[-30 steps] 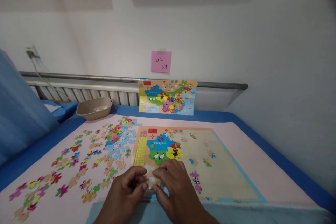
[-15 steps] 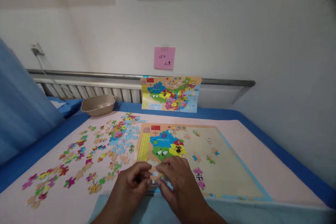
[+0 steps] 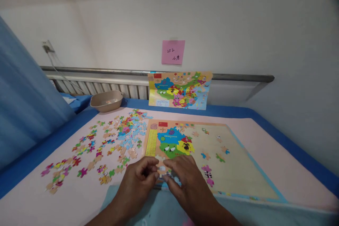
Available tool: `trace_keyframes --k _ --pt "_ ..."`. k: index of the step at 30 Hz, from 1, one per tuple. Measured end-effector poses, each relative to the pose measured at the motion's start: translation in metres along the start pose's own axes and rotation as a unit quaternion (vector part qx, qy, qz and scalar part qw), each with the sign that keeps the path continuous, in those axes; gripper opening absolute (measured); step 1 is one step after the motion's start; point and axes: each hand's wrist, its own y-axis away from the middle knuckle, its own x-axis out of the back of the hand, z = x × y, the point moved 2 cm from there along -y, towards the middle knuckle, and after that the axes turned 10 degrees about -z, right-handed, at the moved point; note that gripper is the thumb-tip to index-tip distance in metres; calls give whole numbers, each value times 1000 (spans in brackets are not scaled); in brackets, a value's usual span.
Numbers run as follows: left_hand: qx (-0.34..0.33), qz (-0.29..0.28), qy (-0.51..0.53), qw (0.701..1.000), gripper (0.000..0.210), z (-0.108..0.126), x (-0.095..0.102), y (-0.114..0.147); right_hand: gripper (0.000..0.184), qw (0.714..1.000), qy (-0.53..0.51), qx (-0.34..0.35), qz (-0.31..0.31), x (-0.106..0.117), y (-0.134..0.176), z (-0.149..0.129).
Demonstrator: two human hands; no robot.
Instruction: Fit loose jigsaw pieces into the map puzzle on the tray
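Note:
Over the lower left of the puzzle board (image 3: 238, 173), my left hand (image 3: 140, 180) is closed, with curled index finger and thumb at the left side of a pale puzzle piece (image 3: 162, 168). At its right side, the bent thumb and forefinger of my right hand (image 3: 185, 180) meet the same piece. My hands hide part of the board's lower left. Joined pieces above show a blue area (image 3: 171, 137), a green area with white birds and a yellow area with a dark ram (image 3: 186, 146). Farther right on the board lies a pink panda piece (image 3: 208, 174).
Many loose puzzle pieces (image 3: 83, 172) spread over the pink cloth left of the board. A beige basin (image 3: 107, 101) stands behind them. A printed map picture (image 3: 180, 91) leans upright against the wall rail (image 3: 243, 77). A blue curtain (image 3: 29, 95) hangs at left.
The whole view has shifted right and slightly up. Both hands stay at the board's lower left, and the thumb and forefinger of my right hand look slightly farther from my left.

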Motion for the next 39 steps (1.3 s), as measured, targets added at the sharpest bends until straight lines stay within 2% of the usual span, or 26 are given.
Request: trace_keyframes --k 5,16,22,39 --pt "3 1 11 1000 31 -2 0 0 42 1000 -3 21 11 1 0 -1" --pt "1 -8 3 1000 28 0 0 0 34 999 -19 17 21 1 -1 -1" --pt "1 -12 34 999 28 0 -1 0 28 1000 -20 7 20 2 -2 -3" --pt "-4 -13 107 994 27 2 -1 1 28 999 -43 8 26 3 -3 -3"
